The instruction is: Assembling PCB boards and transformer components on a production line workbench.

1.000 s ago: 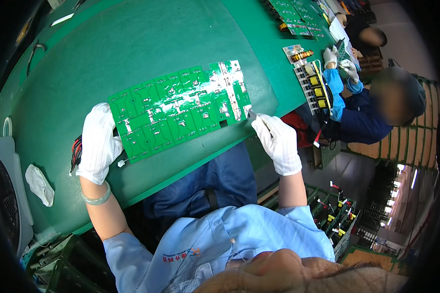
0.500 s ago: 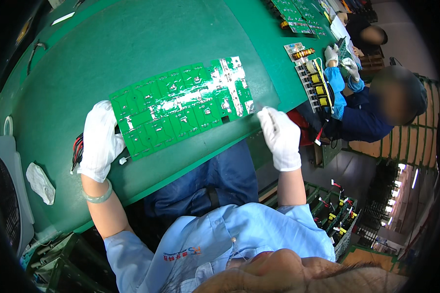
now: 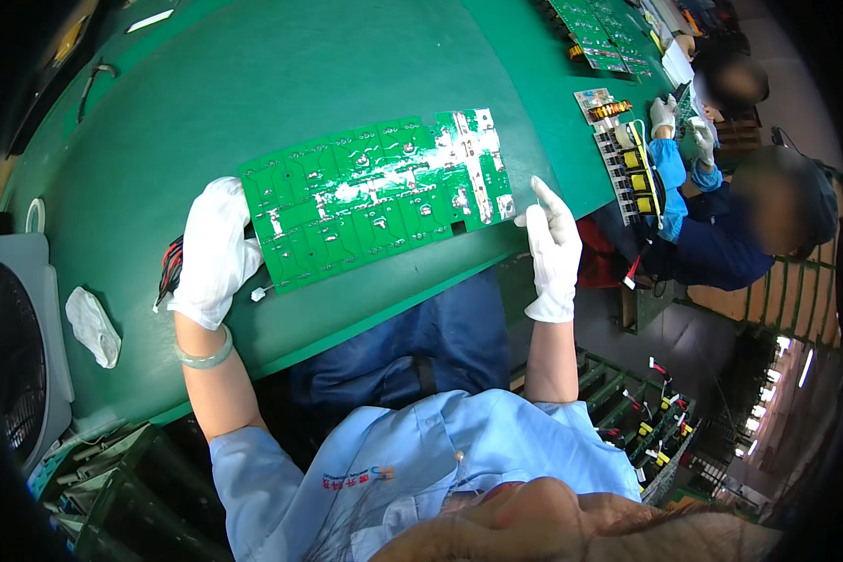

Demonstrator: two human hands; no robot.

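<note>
A long green circuit board (image 3: 351, 239) lies solder side up above the table, shiny solder streaked along its middle and across its right end. My left hand (image 3: 217, 245), in a white glove, is closed on the board's left edge; its fingertips are partly hidden beneath. Red and black wires (image 3: 170, 272) stick out beside that hand, and a small white connector (image 3: 259, 293) shows below the board's near left corner. My right hand (image 3: 554, 245), also white-gloved, is off the board's right end, its fingers apart and holding nothing I can see.
The green table (image 3: 365, 56) spreads beyond the board. A white cloth or glove (image 3: 93, 326) and a grey fan (image 3: 30, 328) are at left. At right, a component-filled board (image 3: 623, 155) lies near a co-worker (image 3: 721, 220). A rack of wired parts (image 3: 651, 421) stands low right.
My right hand's fingers have uncurled from a closed shape and spread apart. The whole view has shifted slightly; my left hand keeps its hold on the board.
</note>
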